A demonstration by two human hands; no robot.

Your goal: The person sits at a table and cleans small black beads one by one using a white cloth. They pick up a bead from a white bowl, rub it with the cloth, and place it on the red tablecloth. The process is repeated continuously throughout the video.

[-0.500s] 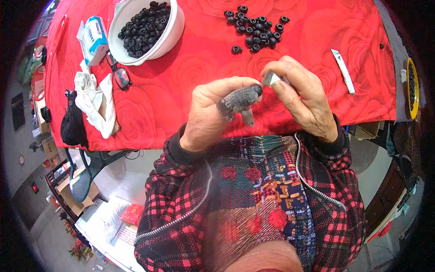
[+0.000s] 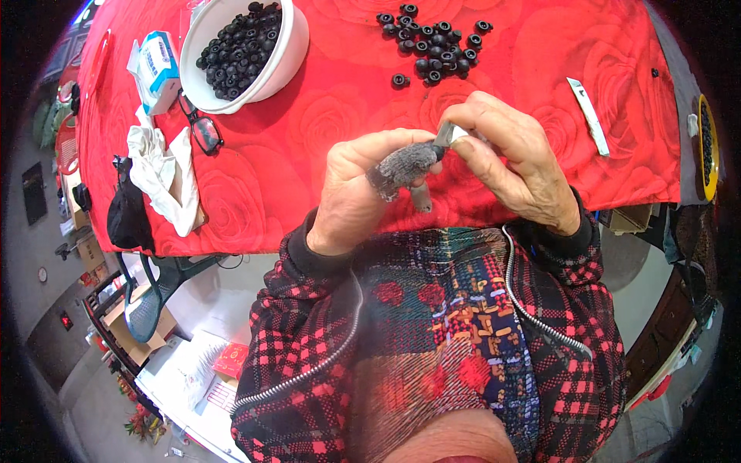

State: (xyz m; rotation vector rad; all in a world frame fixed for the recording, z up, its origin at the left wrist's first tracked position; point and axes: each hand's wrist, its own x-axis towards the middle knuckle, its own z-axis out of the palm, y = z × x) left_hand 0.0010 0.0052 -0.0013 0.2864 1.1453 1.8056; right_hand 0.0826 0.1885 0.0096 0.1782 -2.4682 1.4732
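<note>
Pinched in my left hand [image 2: 346,185] is a small round black part [image 2: 440,152], mostly hidden now by the fingers and the blade. Worn grey fabric covers [image 2: 403,166] wrap fingers of that hand. My right hand [image 2: 519,174] is closed on a short silvery blade [image 2: 444,134], held between thumb and fingers. The blade's end touches or nearly touches the black part. Both hands are raised over the table's near edge. Beyond them lies a loose pile of similar black parts [image 2: 436,50].
A white bowl [image 2: 292,58] full of black parts stands at the far left. Near it are a blue-and-white box [image 2: 158,73], eyeglasses [image 2: 206,133], white cloth [image 2: 168,185] and black cloth [image 2: 130,216]. A thin pale strip [image 2: 589,116] lies right; a yellow-rimmed container [image 2: 705,150] sits beyond.
The blade in my right hand has moved slightly left, onto or against the black part. My left hand has stayed nearly in place, and the part is more covered.
</note>
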